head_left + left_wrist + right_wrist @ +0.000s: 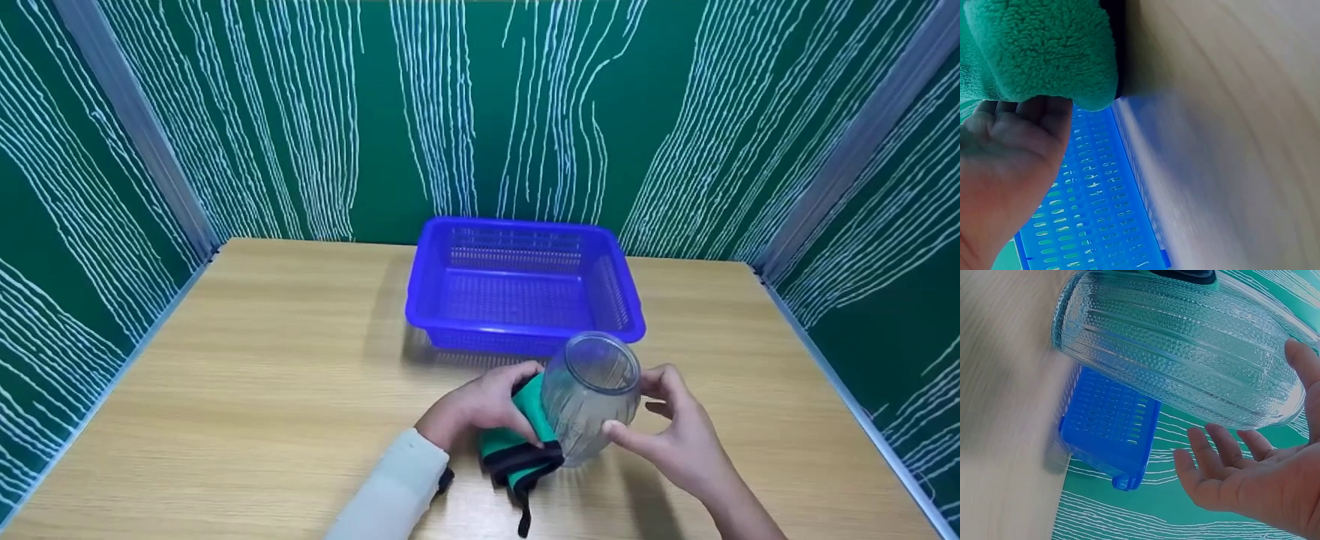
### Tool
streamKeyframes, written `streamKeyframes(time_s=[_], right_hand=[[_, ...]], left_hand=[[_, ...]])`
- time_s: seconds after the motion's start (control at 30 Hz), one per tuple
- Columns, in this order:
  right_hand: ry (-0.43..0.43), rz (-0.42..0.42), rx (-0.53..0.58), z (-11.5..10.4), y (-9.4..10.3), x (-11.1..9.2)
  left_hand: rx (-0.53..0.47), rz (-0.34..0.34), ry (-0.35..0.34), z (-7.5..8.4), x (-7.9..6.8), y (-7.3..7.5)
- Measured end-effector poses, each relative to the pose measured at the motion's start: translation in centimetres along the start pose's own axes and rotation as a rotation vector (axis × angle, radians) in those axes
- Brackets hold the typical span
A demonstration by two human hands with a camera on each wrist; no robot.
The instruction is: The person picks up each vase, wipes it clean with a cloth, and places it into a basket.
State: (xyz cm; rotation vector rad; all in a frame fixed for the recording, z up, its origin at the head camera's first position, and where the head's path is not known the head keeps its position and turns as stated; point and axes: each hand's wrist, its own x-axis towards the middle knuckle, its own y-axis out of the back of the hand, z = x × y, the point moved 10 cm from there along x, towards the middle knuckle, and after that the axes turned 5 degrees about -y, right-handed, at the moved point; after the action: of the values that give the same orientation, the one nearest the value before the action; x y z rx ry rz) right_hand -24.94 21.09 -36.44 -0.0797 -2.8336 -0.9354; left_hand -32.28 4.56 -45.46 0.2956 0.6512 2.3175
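Note:
A clear ribbed glass jar [592, 397] stands near the table's front, slightly tilted, its open mouth up. My right hand [686, 439] holds it from the right near the top, with the thumb on the near side and fingers on the far side. In the right wrist view the jar [1185, 349] shows a dimpled, ridged wall; the thumb of the right hand [1264, 478] lies against it. A fluffy green cloth [1044, 50] with black edging and a hanging loop is gripped by my left hand [491, 405]. That cloth lies against the jar's left side.
Just beyond the jar is a blue perforated plastic basket [517, 300]. The wooden table [262, 375] ends at green walls [487, 112] with white wavy lines. Metal posts [847, 150] stand at the back corners.

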Motion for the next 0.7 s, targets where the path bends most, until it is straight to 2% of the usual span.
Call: streamKeyframes(time_s=[0.2,0.43,0.7], right_hand=[[-0.003,-0.021,-0.014,0.04,-0.07,0.08],[0.009,-0.029,-0.028,-0.24,-0.04,-0.06],[0.016,0.012,-0.085,-0.16,-0.09,0.07]], left_hand=[[0.06,0.009,-0.001,0.12,0.11,-0.16],[0.184,0.025,0.007,0.34,0.36,-0.31],[0.182,0.014,-0.015,0.43,0.15,-0.14]])
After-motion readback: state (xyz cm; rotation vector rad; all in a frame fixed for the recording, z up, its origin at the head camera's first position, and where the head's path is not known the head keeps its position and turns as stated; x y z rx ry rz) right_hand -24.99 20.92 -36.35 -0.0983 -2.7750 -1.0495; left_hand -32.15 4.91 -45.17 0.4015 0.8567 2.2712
